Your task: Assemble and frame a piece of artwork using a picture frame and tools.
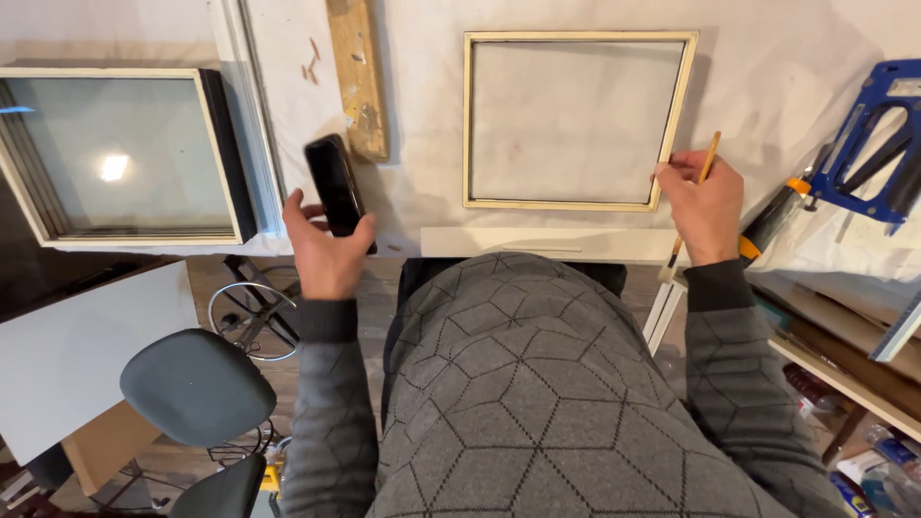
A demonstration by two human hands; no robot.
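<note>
My left hand point(324, 247) holds a black phone point(335, 184) upright over the near edge of a white-covered table point(422, 144). My right hand point(702, 203) grips a thin wooden-handled brush point(708, 161) and rests its fingers on the lower right corner of a square pale wooden frame point(577, 204) lying flat on the table. The brush's bristle end sticks out below my wrist.
A stack of glazed frames point(115, 153) lies at the left, a paint-spattered wooden block point(359, 82) at the back. A blue metal tool point(873, 134) and an orange-tipped tube point(779, 213) sit on the right. Grey stools point(197, 386) stand below left; shelves point(844, 374) are to the right.
</note>
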